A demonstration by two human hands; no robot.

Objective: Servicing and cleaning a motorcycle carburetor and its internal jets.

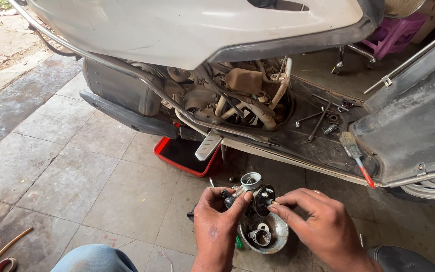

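I hold a small metal carburettor (251,189) over the tiled floor, just above a dented steel bowl (278,235) with small parts in it. My left hand (217,224) grips the carburettor body from the left, thumb on top. My right hand (323,226) pinches a small piece at its right side with thumb and forefinger. In front of me stands a white scooter (187,30) with its side panel off, so the engine, hoses and cables (242,98) are exposed.
A red tray (164,151) sits under the scooter near a folded footrest (208,145). A red-handled brush (356,156), bolts and long tools (319,121) lie on the footboard. A pink stool (396,30) stands behind; a hose (3,249) lies at bottom left.
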